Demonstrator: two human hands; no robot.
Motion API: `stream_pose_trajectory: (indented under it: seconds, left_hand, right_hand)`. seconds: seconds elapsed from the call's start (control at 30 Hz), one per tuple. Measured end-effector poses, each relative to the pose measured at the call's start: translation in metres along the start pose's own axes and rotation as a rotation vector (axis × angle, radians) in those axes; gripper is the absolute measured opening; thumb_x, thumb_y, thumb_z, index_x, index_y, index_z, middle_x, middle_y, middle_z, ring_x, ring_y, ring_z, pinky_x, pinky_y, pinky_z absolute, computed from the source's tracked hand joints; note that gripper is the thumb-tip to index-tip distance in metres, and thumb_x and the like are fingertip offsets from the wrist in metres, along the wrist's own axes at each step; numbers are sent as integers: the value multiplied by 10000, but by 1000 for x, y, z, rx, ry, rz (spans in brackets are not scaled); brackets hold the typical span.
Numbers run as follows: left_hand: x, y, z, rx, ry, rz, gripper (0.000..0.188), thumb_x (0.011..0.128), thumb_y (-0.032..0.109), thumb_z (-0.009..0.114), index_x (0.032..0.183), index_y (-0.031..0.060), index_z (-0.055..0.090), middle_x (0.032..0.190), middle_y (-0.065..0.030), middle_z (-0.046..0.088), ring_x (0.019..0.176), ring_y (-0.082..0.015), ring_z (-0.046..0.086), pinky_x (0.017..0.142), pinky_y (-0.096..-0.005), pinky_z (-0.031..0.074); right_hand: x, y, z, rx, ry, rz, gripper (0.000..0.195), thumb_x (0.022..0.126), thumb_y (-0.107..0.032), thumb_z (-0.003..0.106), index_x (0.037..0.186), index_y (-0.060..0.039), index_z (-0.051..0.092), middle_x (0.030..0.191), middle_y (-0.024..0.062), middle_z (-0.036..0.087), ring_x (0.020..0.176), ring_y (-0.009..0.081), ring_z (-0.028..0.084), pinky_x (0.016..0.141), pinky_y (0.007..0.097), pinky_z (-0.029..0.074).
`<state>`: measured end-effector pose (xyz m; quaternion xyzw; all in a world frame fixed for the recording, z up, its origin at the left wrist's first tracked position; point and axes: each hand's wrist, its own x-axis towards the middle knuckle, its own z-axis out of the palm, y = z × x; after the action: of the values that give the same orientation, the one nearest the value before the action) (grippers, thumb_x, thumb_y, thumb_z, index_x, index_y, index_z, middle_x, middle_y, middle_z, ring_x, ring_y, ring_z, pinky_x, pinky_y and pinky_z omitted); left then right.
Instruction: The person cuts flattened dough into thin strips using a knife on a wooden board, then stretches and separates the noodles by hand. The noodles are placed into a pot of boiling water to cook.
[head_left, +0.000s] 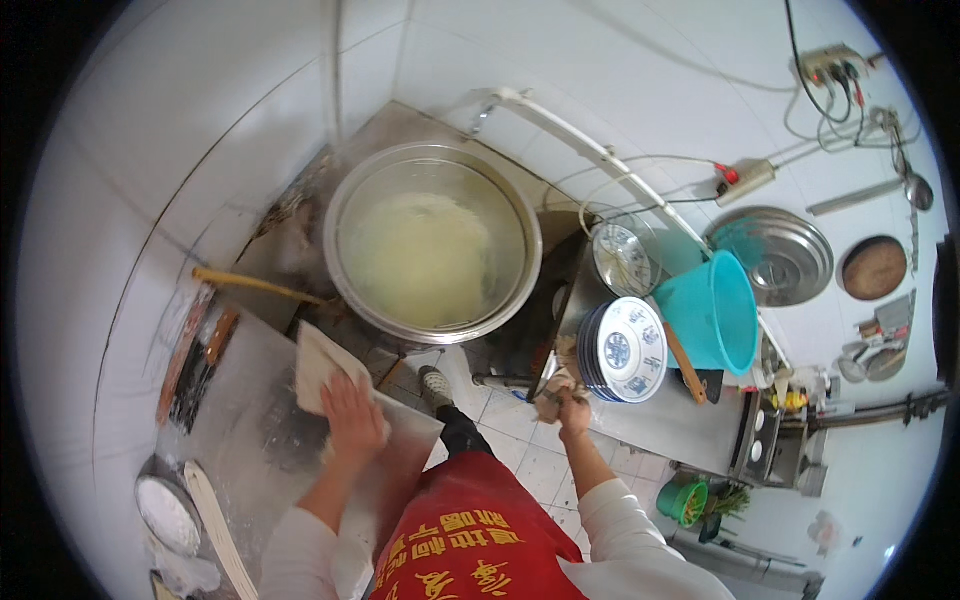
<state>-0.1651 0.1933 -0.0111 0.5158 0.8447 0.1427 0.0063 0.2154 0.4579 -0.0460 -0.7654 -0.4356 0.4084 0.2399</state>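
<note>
My left hand (354, 420) lies palm down on a folded beige cloth (313, 366), at the edge of a floury metal worktop (255, 435). The cloth's far corner reaches over the worktop edge. To the right, my right hand (574, 414) grips a crumpled, stained cloth (553, 396), just below a stack of blue-and-white bowls (628, 349). Ahead of both hands stands a large steel pot (529, 277) holding cloudy, yellowish liquid (420, 259). A pale wooden handle or stick (255, 280) lies between the worktop and the pot.
A bowl of white powder (169, 517) and a long dough-like strip (217, 529) lie at lower left. A turquoise bucket (709, 315), a wire strainer (626, 255) and a wooden-handled tool (684, 364) stand near the bowls. A white pipe (592, 142) and power strips (746, 182) run along the wall.
</note>
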Motion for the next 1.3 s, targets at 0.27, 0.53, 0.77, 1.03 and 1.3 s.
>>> stream_pose_trajectory:
  seconds: [0.27, 0.53, 0.77, 1.03, 1.3]
  left_hand:
    - [-20, 27, -18, 41, -514, -44, 710, 949, 318, 520, 1553, 23, 292, 1611, -280, 200, 1521, -455, 91, 1214, -623, 22]
    - [17, -30, 5, 135, -136, -390, 652, 998, 261, 412, 1560, -26, 250, 1614, -323, 156, 1517, -461, 103, 1232, -551, 58]
    - [11, -30, -13, 204, -50, -376, 643, 1004, 276, 416, 1558, -17, 270, 1601, -322, 206, 1505, -450, 161, 1227, -544, 100]
    - [5, -13, 1, 211, -40, -404, 622, 1015, 288, 413, 1540, -27, 302, 1575, -322, 269, 1483, -459, 212, 1218, -554, 136]
    - [-54, 12, 3, 69, 30, -460, 605, 1001, 282, 449, 1513, -28, 358, 1569, -318, 282, 1474, -455, 235, 1229, -545, 120]
  right_hand:
    - [52, 54, -19, -317, 327, -236, 313, 896, -266, 693, 1090, -20, 702, 1071, 237, 714, 1017, 395, 664, 867, 427, 514]
    - [133, 104, -157, -415, 102, -189, 235, 897, -222, 635, 1066, -74, 702, 934, 131, 725, 779, 292, 692, 658, 404, 566]
    - [131, -36, -327, 973, 68, 224, 468, 1052, -397, 425, 1232, 11, 566, 1006, 125, 661, 901, 265, 650, 795, 381, 580]
    - [84, -196, -324, 278, -727, 28, 488, 935, -297, 650, 1266, 49, 553, 937, 111, 673, 706, 140, 575, 563, 260, 464]
    - [-50, -199, -258, 265, -887, -95, 518, 837, -55, 705, 1306, -8, 491, 1000, 136, 659, 740, 165, 622, 632, 287, 518]
